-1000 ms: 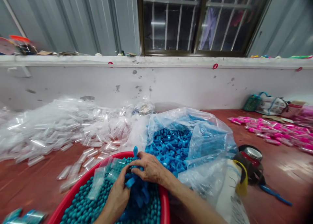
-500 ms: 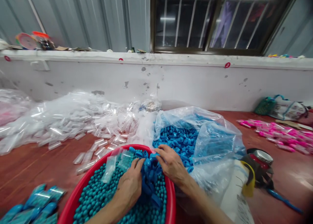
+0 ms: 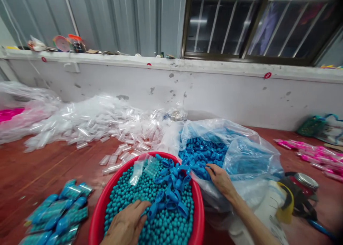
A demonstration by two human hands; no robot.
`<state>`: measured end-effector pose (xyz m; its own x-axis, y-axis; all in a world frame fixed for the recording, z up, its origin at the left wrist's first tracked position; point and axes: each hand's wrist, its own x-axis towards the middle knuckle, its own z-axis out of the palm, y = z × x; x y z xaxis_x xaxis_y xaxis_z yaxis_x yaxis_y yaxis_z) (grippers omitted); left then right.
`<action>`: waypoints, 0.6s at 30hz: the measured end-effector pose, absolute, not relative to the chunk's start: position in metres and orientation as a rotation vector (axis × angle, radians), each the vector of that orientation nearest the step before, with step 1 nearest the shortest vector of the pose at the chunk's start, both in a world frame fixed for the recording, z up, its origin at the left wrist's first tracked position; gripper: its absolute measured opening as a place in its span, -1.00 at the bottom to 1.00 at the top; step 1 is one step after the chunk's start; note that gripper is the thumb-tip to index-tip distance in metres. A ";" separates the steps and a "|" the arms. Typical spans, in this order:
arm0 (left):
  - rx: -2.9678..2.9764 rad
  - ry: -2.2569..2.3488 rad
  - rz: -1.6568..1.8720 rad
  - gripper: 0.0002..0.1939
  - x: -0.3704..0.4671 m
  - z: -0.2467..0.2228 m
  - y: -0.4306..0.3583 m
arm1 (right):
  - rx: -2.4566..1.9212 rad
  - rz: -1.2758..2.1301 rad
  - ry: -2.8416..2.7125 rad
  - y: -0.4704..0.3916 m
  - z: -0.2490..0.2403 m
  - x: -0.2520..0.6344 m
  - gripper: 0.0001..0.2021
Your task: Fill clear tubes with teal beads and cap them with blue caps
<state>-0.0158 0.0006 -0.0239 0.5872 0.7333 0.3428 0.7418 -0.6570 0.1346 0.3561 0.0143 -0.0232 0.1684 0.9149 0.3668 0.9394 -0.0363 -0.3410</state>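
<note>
A red basin (image 3: pixel 199 211) full of round teal beads (image 3: pixel 122 191) stands in front of me. A heap of hollow blue plastic pieces (image 3: pixel 171 195) lies on the beads, towards the basin's right side. My left hand (image 3: pixel 127 220) is low over the beads, its fingers curved and the thumb apart, near the lowest blue pieces. At the mouth of a clear plastic bag (image 3: pixel 249 155), my right hand (image 3: pixel 221 180) touches the loose blue pieces (image 3: pixel 205 150) with its fingertips, thumb and forefinger apart. Small clear packets (image 3: pixel 137 171) rest on the beads at the back.
Filled teal-and-blue packets (image 3: pixel 60 211) lie left of the basin. Clear empty packets (image 3: pixel 91 123) are heaped behind it. On the right are a jar with a metal lid (image 3: pixel 307 180), a yellow band (image 3: pixel 286 204) and pink packets (image 3: pixel 316 155). A white wall (image 3: pixel 227 98) rises behind.
My right hand has moved from the basin to the bag of blue pieces. My left hand has drawn back from the blue heap, down towards me. The view has shifted left.
</note>
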 end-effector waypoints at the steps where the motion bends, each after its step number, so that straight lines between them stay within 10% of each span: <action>1: -2.782 -1.314 -0.572 -0.75 -0.019 -0.021 0.000 | -1.974 -0.114 -1.693 0.018 -0.018 0.358 -0.68; 11: -2.698 -1.721 -0.515 -0.66 -0.039 0.007 0.041 | -1.411 0.033 -2.606 0.005 0.018 0.191 -0.74; 18: -2.845 -1.793 -0.788 -0.65 -0.048 0.017 0.031 | -1.966 -0.207 -2.555 0.011 0.023 0.167 -0.78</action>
<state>-0.0476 0.0307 0.0171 0.3727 0.9045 0.2075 0.7644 -0.4260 0.4841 0.1674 0.0109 0.0229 -0.2570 0.9664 0.0074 0.9550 0.2528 0.1552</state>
